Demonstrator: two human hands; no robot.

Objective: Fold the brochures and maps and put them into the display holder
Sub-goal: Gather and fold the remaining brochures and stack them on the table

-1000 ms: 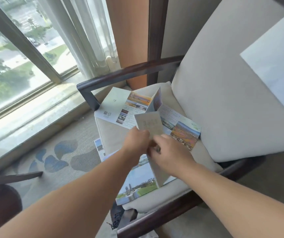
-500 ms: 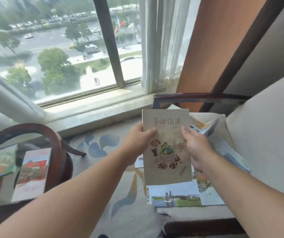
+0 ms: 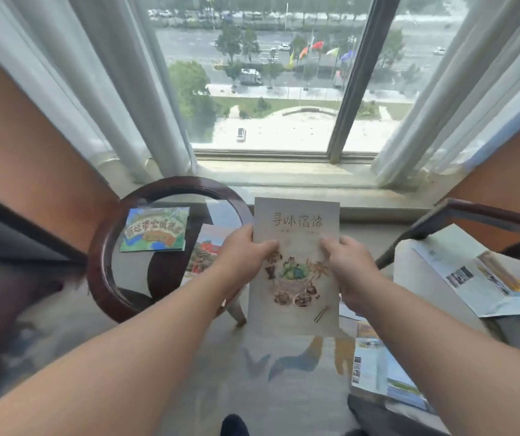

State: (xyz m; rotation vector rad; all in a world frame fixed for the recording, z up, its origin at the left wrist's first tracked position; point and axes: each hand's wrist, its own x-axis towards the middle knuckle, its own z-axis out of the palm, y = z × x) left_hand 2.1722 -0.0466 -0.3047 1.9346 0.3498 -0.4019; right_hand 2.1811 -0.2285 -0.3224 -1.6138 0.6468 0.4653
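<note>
Beige paper, printed with a food drawing and a line of characters, forms the brochure (image 3: pixel 295 265) that I hold upright in front of me with both hands, above the carpet (image 3: pixel 236 366) and in line with the window (image 3: pixel 265 89). My left hand (image 3: pixel 241 258) is closed on its left edge, thumb across the front face and the other fingers behind the sheet. My right hand (image 3: pixel 348 267) is closed on its right edge in the same way, thumb on the front. The brochure is folded flat, and its cover faces me. To the left stands a round table (image 3: pixel 101 262) with a dark wooden rim and a glass top. A green map (image 3: pixel 155 229) lies flat on the glass toward the far side. A red leaflet (image 3: pixel 207 250) lies beside it, partly hidden behind my left hand. To the right, an armchair (image 3: pixel 472 215) with a dark wooden arm carries an unfolded sheet (image 3: pixel 479 275) on its pale seat. Two more sheets (image 3: pixel 381 372) lie at lower right, near my right forearm; what they rest on is not clear. White curtains (image 3: pixel 126 89) hang at both sides of the window. I cannot see a display holder from this view.
</note>
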